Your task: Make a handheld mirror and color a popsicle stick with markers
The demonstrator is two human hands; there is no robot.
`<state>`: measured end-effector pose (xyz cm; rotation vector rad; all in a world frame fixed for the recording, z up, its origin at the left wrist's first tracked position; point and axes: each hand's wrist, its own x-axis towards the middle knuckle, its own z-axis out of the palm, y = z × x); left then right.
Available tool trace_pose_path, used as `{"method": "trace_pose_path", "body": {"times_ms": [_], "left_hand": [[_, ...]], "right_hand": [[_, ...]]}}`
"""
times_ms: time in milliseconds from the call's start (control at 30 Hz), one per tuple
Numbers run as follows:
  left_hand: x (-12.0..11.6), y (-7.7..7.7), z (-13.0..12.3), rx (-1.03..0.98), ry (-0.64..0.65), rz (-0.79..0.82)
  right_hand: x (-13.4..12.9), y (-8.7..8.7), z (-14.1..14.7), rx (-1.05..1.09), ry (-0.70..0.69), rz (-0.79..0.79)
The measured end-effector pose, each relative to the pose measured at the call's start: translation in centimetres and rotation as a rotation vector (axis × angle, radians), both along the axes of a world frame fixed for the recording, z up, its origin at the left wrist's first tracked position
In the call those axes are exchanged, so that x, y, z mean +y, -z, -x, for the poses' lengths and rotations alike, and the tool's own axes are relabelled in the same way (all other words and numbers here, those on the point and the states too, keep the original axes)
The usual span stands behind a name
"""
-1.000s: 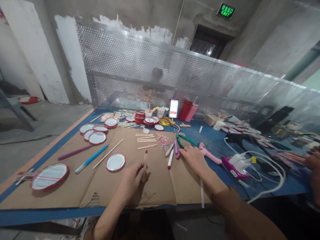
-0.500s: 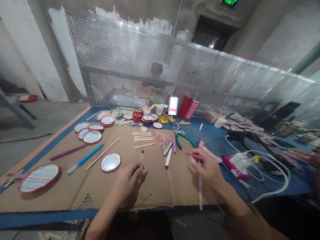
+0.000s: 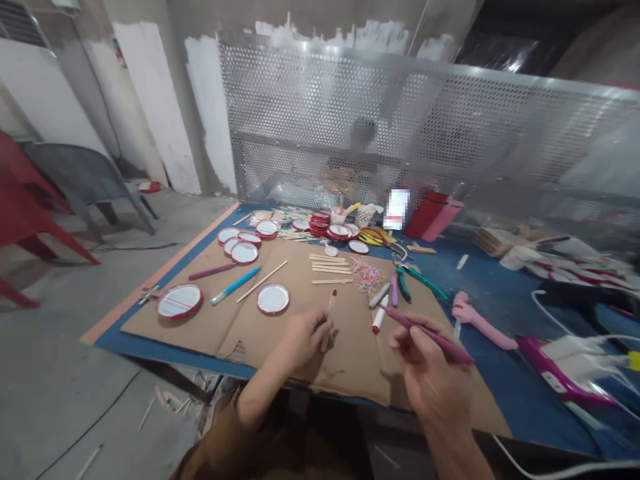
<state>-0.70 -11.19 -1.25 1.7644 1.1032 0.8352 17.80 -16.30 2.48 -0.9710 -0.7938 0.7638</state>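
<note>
My left hand (image 3: 306, 335) is closed on a wooden craft stick (image 3: 333, 301), held upright above the cardboard (image 3: 350, 363); its top end is dark red. In my right hand (image 3: 435, 380) is a slim purple pen (image 3: 433, 339), tilted with its tip toward the left, in front of the loose markers. A white marker (image 3: 381, 315) with a red end lies just beyond that tip, beside a grey marker (image 3: 379, 295) and a small purple one (image 3: 395, 291). Several plain craft sticks (image 3: 331, 269) lie beyond my left hand, next to a heap of colourful small bands (image 3: 367, 275).
Red-rimmed round mirrors (image 3: 273, 300) lie left, with a blue pen (image 3: 236, 287) and a thin stick (image 3: 263, 281). Green-handled pliers (image 3: 425, 282), a pink glue gun (image 3: 484, 323) and a purple power strip (image 3: 555, 380) are right. A perforated metal screen (image 3: 310, 100) stands behind.
The view has swung left. My right hand has brought the purple pen closer to the loose markers and the craft stick. The left hand still grips the same stick.
</note>
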Motion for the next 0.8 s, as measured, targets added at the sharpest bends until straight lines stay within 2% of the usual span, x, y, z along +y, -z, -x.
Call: {"method": "trace_pose_path", "body": {"times_ms": [200, 400, 500, 600, 800], "left_hand": [[-0.7, 0.5, 0.1, 0.143, -0.007, -0.144], [-1.1, 0.4, 0.1, 0.230, -0.053, -0.171], [-1.3, 0.1, 0.2, 0.222, -0.044, -0.161], [-1.4, 0.0, 0.3, 0.199, -0.043, -0.168], [-1.4, 0.0, 0.4, 0.210, -0.033, -0.182]], "right_hand": [[0.9, 2.5, 3.6, -0.356, 0.092, -0.073], [1.2, 4.5, 4.2, -0.742, 0.161, -0.268], [1.2, 4.7, 4.2, -0.810, 0.191, -0.297], [1.2, 4.6, 4.1, -0.810, 0.195, -0.252], [1.2, 4.4, 4.1, -0.836, 0.119, -0.255]]}}
